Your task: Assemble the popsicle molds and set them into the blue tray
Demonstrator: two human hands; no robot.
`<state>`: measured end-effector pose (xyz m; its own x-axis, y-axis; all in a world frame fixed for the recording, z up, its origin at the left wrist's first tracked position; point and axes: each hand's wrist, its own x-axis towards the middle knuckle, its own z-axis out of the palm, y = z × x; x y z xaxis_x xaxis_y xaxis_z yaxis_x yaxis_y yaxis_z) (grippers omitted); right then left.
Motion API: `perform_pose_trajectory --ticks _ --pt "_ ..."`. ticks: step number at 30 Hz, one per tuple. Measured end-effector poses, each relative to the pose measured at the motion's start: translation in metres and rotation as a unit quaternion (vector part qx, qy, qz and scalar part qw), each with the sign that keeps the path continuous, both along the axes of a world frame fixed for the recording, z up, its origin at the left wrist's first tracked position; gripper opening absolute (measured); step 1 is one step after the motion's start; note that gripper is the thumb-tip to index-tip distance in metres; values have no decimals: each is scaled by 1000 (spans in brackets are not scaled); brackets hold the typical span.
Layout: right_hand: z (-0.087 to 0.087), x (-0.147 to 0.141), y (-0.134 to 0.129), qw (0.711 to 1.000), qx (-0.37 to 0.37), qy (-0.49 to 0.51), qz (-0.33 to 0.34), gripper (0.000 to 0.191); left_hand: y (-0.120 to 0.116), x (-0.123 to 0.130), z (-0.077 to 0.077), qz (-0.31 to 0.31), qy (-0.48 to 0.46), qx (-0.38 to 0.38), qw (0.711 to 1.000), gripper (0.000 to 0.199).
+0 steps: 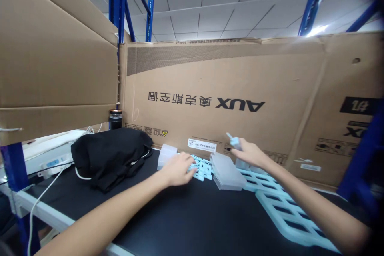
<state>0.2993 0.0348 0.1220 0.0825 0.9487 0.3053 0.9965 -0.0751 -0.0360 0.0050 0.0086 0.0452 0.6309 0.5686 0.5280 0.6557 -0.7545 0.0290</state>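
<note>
My right hand (pixel 252 153) is raised at the right of centre, closed around a small light-blue plastic piece (pixel 234 141) with a thin part sticking up. My left hand (pixel 177 169) is low at the pile of flat light-blue plastic pieces (pixel 204 169), thumb and fingers apart; whether its fingertips touch them I cannot tell. Just right of that pile lie translucent plastic boxes (pixel 227 171), stacked at a slant. Another translucent box (pixel 167 155) stands behind my left hand. Beneath my right forearm lie light-blue grid-like racks (pixel 277 204).
A black cloth bundle (pixel 111 156) lies on the black tabletop (pixel 192 216) at left, with a dark jar (pixel 115 119) behind it. Printed cardboard (pixel 210 72) walls the back, and more cardboard (pixel 57 56) the left. Blue metal posts (pixel 117 4) and a white cable (pixel 39 204) frame the edges.
</note>
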Motion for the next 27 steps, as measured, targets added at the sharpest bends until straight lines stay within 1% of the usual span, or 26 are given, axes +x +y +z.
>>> perform_pose_trajectory --ticks 1,2,4,7,9,11,13,17,20,24,27 --pt "1 -20 4 998 -37 -30 28 46 6 -9 5 13 -30 -2 999 29" --pt "0 -39 8 995 -62 -67 40 48 13 -20 9 24 -59 -6 998 28" --pt "-3 -67 17 989 -85 -116 41 50 31 -44 11 70 -126 -25 989 27" --pt "-8 -91 28 986 -100 -128 32 62 59 -77 0 117 -204 -99 967 29" --pt "-8 -99 32 983 -122 -130 36 72 73 -89 -12 117 -244 -159 950 32" --pt "-6 -103 34 980 -138 -133 44 72 81 -92 -22 109 -265 -202 936 36" --pt "-4 -107 33 979 -138 -138 55 66 84 -90 -29 112 -273 -236 926 40" --pt "-5 -114 30 978 -121 -152 72 60 83 -84 -35 129 -282 -285 907 45" --pt "-10 -119 29 978 -119 -155 77 59 84 -86 -38 130 -291 -304 898 45" --pt "-15 -124 30 978 -126 -149 74 62 95 -91 -45 129 -312 -314 887 45" --pt "-16 -131 33 978 -127 -138 96 66 102 -93 -49 125 -326 -318 882 46"
